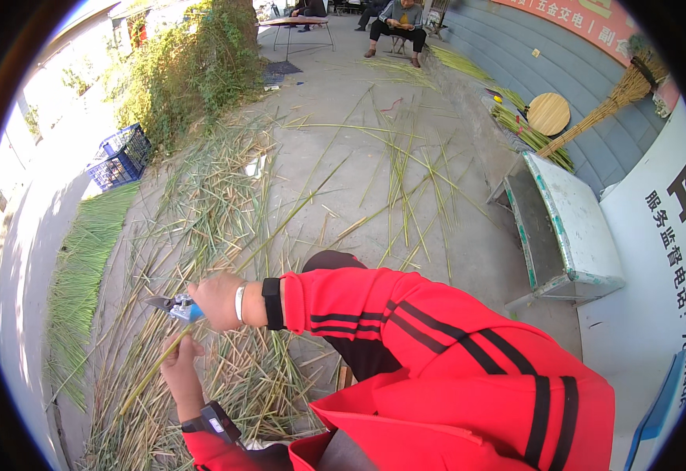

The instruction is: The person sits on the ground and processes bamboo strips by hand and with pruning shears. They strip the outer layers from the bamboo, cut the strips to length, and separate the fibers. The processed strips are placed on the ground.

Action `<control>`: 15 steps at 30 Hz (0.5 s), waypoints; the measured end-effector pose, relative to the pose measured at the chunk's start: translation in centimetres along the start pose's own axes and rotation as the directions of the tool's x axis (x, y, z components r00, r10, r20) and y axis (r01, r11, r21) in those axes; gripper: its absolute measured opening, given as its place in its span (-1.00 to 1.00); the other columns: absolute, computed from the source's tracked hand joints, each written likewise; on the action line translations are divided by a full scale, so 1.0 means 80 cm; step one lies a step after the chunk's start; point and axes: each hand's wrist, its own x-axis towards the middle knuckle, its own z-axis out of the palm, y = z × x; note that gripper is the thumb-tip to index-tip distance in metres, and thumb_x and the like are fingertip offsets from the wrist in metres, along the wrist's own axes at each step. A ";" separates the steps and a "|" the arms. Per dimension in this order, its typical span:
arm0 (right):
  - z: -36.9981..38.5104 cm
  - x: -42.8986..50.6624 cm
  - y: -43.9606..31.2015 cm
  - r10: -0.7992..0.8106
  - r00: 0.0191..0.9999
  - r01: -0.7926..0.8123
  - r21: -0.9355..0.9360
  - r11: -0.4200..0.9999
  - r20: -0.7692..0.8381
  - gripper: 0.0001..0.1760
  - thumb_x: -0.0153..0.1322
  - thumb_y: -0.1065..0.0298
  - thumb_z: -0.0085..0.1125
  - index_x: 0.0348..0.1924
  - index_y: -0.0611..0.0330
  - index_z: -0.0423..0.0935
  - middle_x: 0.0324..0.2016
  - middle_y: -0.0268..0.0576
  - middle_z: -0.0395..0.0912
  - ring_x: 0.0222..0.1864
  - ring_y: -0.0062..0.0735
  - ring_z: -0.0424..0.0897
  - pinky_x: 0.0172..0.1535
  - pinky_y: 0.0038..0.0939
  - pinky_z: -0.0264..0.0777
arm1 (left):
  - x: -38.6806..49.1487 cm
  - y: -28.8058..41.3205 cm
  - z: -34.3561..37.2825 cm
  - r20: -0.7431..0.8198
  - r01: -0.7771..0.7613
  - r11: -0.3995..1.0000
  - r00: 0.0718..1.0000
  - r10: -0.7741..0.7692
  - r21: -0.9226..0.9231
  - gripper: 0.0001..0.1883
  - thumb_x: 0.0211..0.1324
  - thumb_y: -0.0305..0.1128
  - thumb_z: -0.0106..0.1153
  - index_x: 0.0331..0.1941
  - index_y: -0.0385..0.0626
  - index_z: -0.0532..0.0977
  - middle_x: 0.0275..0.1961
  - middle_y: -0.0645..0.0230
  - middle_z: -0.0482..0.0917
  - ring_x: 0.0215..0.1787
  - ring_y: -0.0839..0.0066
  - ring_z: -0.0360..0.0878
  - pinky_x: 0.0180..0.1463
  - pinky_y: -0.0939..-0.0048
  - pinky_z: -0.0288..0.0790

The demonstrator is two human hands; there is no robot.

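Pruning shears with blue handles (pixel 185 308) are in my right hand (pixel 219 301), their blades pointing left. Just below them my left hand (pixel 181 366) grips a long yellow-green plant stalk (pixel 150 380), which slants down to the left. Its upper part passes behind my right hand; a green stalk (pixel 287 221) emerging beyond it towards the upper right may be the same one. Whether the blades touch the stalk cannot be told. Cut stalks and leaves (pixel 249 371) lie in a thick litter beneath both hands.
A bed of green stalks (pixel 84 277) lies at the left, near a blue plastic crate (pixel 122 156). Loose stalks (pixel 405 188) are scattered ahead. A worn white cabinet (pixel 578 224) and a straw broom (pixel 608 106) stand right. A seated person (pixel 400 26) is far ahead.
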 end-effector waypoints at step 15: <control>-0.052 -0.041 0.163 -0.114 0.963 0.032 -0.316 0.948 -0.244 -0.76 0.21 0.52 0.02 -0.24 0.19 0.31 -0.42 0.02 0.53 -0.35 0.08 0.56 -0.32 -0.06 0.44 | -0.028 0.019 -0.138 -0.386 0.020 0.975 0.916 -0.107 -0.222 -0.62 0.30 -0.31 0.02 0.11 -0.24 0.34 -0.34 0.43 0.52 -0.53 0.71 0.39 -0.49 0.71 0.24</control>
